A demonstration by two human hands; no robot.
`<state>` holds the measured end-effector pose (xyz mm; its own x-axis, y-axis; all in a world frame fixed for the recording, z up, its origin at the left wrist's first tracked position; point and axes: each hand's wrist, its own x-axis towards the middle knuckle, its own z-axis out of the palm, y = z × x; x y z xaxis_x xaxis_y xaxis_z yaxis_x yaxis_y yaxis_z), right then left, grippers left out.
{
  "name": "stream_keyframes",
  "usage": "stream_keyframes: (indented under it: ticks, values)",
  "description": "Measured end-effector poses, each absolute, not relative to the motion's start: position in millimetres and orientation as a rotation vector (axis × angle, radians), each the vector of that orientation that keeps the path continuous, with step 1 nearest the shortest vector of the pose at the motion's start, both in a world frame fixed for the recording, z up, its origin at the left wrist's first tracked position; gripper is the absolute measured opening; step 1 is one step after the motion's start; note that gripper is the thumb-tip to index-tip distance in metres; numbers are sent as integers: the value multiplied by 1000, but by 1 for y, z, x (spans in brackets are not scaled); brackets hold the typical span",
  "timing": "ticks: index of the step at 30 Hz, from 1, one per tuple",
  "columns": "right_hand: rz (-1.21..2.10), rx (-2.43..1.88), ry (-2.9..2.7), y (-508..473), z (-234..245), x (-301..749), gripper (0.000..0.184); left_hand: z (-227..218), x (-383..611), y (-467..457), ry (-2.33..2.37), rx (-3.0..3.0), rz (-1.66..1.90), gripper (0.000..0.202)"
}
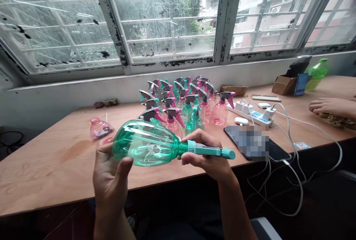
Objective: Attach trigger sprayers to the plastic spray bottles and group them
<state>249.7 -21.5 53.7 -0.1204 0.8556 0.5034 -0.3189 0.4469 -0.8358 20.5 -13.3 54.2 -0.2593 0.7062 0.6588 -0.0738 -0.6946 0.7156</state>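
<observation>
A clear green spray bottle (147,143) lies on its side in the air above the table's front edge, its base to the left and its teal spray head (210,150) to the right. My left hand (111,173) is closed round the base, thumb in front. With my right hand (204,154) I grip the neck and spray head between thumb and fingers. Just behind stand several pink and green spray bottles (174,119) in a close group, upright with their heads on. To the left, a pink bottle without a head (100,129) lies on the table.
On the right are a white power strip (251,114) with plugs and cables, a dark phone or tablet (239,143) and an earphone case (241,121). Another person's hand (322,104) rests farther right, near a cardboard box (284,84) and green bottle (318,74). Windows rise behind the table (36,169).
</observation>
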Motion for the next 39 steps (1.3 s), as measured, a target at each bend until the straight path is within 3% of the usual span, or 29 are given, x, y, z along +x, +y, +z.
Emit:
stream_keyframes:
  ticks: [7,12,20,27,31,39]
  values:
    - [1057,-500,-1280,-19,49,248,24,58,26,-14,848,1560,1983,41]
    - [1058,-504,-1298,-20,49,248,26,55,24,-13,857,1526,2004,49]
    - [1046,-519,-1284,-19,50,249,24,61,29,-14,821,1664,1976,42]
    - [1029,-505,-1266,-16,49,249,24,63,33,-17,816,1688,1964,54]
    - [1026,-526,-1290,-16,49,249,26,66,38,-20,792,1734,1874,75]
    - [1038,-555,-1333,-19,51,246,32,62,40,-14,904,1637,1939,60]
